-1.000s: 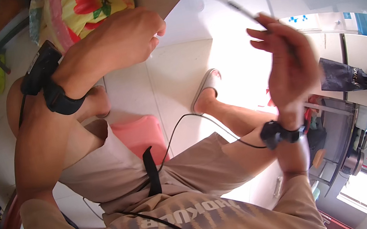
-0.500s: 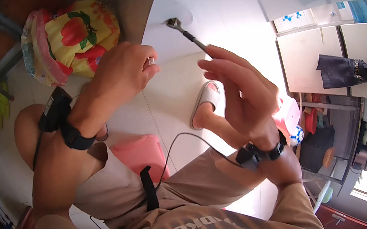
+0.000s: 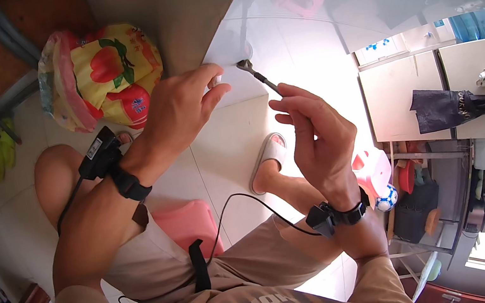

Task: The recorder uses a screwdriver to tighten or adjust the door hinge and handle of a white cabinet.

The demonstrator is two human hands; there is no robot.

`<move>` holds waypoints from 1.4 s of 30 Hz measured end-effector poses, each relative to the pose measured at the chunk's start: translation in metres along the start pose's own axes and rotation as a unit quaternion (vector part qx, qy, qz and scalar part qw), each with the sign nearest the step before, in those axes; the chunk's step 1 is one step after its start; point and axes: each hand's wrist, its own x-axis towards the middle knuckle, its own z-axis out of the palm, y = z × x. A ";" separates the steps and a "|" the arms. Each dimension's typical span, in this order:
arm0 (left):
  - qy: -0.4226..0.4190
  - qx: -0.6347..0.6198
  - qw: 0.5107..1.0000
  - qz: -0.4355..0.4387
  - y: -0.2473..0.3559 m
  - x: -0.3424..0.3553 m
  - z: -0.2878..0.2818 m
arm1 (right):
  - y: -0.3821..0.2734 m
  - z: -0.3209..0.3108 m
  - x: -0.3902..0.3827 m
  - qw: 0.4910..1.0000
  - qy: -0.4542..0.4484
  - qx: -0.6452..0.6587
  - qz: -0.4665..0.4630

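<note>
I note one item in hand: a slim metal wrench point(image 3: 260, 78), dark grey, with a small open-ended head at its far tip. It is held in the air, above a white tiled floor, not resting on anything. Its shaft runs diagonally, head up and to the left, handle down and to the right. The lower end of the handle disappears between the fingertips of my right hand point(image 3: 317, 139), which pinch it. The head sits just beside the fingertips of my left hand point(image 3: 180, 107); I cannot tell whether they touch it. Glare from the floor washes out finer surface detail.
</note>
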 end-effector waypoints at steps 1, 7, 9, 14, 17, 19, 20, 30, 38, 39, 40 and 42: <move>0.002 0.019 1.000 -0.005 -0.006 0.000 0.001 | -0.003 0.000 -0.001 1.000 0.023 0.009 -0.010; -0.045 0.058 0.997 -0.029 -0.009 -0.004 0.007 | 0.002 -0.019 0.004 0.992 0.084 0.089 0.018; -0.060 0.058 0.996 -0.040 -0.014 -0.009 0.011 | 0.017 -0.011 0.006 0.999 0.012 0.018 0.034; -0.116 0.044 0.987 -0.099 -0.009 -0.011 0.012 | -0.002 -0.034 0.003 0.991 0.123 0.037 -0.041; -0.154 0.050 0.980 -0.115 0.000 -0.004 0.006 | 0.020 -0.025 0.008 0.995 0.045 0.052 0.078; -0.176 0.022 0.972 -0.156 0.000 -0.005 0.007 | 0.027 -0.022 0.010 0.999 0.023 -0.005 0.022; -0.193 0.000 0.959 -0.206 -0.002 -0.005 0.006 | 0.020 -0.022 0.011 0.999 0.034 0.007 0.007; -0.203 -0.230 0.892 -0.332 -0.005 -0.010 0.013 | 0.015 -0.033 0.011 0.994 0.086 0.054 0.038; -0.163 -0.333 0.849 -0.376 -0.002 -0.005 0.019 | 0.028 -0.037 0.015 0.997 0.051 0.029 0.044; -0.163 -0.331 0.850 -0.377 -0.005 -0.005 0.018 | 0.018 -0.039 0.013 0.994 0.095 0.040 0.023; -0.136 -0.345 0.846 -0.383 0.002 -0.002 0.019 | 0.012 -0.046 0.010 0.990 0.136 0.048 0.004; -0.108 -0.360 0.841 -0.390 0.008 0.001 0.020 | 0.016 -0.056 0.013 0.986 0.160 0.051 0.011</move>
